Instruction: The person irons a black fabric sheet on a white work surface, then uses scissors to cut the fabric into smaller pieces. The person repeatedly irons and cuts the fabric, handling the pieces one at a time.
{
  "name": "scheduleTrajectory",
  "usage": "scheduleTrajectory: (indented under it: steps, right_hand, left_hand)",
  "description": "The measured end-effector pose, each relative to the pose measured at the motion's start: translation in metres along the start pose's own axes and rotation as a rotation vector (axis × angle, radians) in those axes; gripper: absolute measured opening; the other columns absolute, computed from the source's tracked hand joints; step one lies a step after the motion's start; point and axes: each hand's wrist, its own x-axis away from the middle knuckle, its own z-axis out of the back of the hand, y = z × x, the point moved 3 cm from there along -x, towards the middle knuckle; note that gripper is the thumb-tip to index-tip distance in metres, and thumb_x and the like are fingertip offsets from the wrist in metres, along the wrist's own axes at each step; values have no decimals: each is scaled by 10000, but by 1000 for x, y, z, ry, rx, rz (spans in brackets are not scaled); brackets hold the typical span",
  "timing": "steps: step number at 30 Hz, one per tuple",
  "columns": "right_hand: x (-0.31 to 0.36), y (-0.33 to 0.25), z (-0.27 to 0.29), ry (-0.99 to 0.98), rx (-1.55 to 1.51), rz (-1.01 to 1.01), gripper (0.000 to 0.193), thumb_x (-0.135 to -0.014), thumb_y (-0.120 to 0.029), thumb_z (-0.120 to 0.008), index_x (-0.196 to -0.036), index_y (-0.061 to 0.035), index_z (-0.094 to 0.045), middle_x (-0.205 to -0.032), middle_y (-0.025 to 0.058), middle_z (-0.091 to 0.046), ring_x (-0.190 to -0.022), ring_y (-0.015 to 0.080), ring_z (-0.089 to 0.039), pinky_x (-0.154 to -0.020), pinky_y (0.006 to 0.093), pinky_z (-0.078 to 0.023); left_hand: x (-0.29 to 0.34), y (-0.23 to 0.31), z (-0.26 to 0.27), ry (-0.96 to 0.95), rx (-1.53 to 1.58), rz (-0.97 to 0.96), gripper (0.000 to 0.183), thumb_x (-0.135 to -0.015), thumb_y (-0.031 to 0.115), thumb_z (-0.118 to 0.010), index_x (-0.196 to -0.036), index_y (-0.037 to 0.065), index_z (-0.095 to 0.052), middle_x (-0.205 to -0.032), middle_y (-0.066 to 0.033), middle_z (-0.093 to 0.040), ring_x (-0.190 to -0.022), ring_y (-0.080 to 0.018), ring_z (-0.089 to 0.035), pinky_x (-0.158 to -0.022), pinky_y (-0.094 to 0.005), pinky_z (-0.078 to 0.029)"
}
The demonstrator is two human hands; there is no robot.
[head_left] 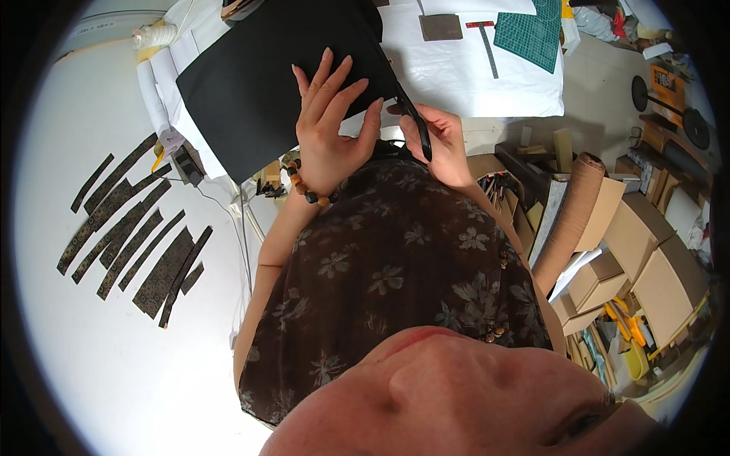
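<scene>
My left hand (327, 125) rests palm down, fingers spread, on a large black sheet (236, 99). The sheet lies at the near side of the white-covered table, close to my body. At its right side my right hand (442, 144) is closed around a narrow black strip (414, 118) that slants down toward me. Whether this strip is the sheet's folded edge or a separate piece, I cannot tell. Part of the right fingers is hidden behind it.
On the table (525, 99) lie a green cutting mat (526, 34), a T-shaped ruler (487, 49) and a dark rectangular piece (441, 27). Several patterned dark strips (125, 220) lie on the left. Cardboard boxes (639, 235) and a brown roll (570, 213) stand right.
</scene>
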Motion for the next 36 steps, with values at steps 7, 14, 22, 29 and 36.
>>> scheduleTrajectory:
  steps: [7, 14, 22, 29, 36]
  right_hand:
    - [0, 7, 4, 12, -9, 43, 218, -943, 8, -557, -1128, 61, -659, -854, 25, -678, -742, 50, -583, -624, 188, -435]
    - [0, 8, 5, 12, 57, 63, 226, -939, 43, -543, -1135, 77, -649, -885, 32, -692, -788, 60, -605, -696, 199, -477]
    - [1, 2, 0, 41, 63, 64, 188, -937, 13, -594, -1096, 83, -664, -880, 19, -687, -801, 57, -602, -753, 201, -492]
    - [2, 0, -1, 79, 99, 54, 161, -930, -29, -640, -1060, 53, -688, -790, -22, -651, -711, 19, -544, -634, 186, -437]
    - [3, -6, -1, 43, 84, -20, 211, -935, -147, -680, -1069, 15, -698, -668, -59, -564, -550, 4, -447, -528, 178, -352]
  left_hand:
    - [0, 1, 0, 1, 8, 0, 223, -775, 70, -759, -990, 15, -732, -1214, -166, -669, -1300, -351, -525, -1151, -564, -247]
    - [1, -2, -3, 3, 14, -31, 234, -759, 96, -768, -968, 9, -709, -1201, -177, -663, -1291, -391, -520, -1140, -603, -233]
    - [1, -1, -3, 11, 13, -37, 229, -760, 91, -767, -966, 11, -708, -1211, -176, -659, -1294, -389, -517, -1140, -600, -239]
    - [1, 0, -2, 1, 10, -33, 236, -752, 81, -770, -968, 12, -706, -1216, -176, -657, -1296, -390, -515, -1140, -600, -238]
    - [1, -1, -3, 1, 8, -41, 240, -758, 86, -771, -973, 5, -704, -1209, -185, -657, -1295, -396, -514, -1140, -603, -234]
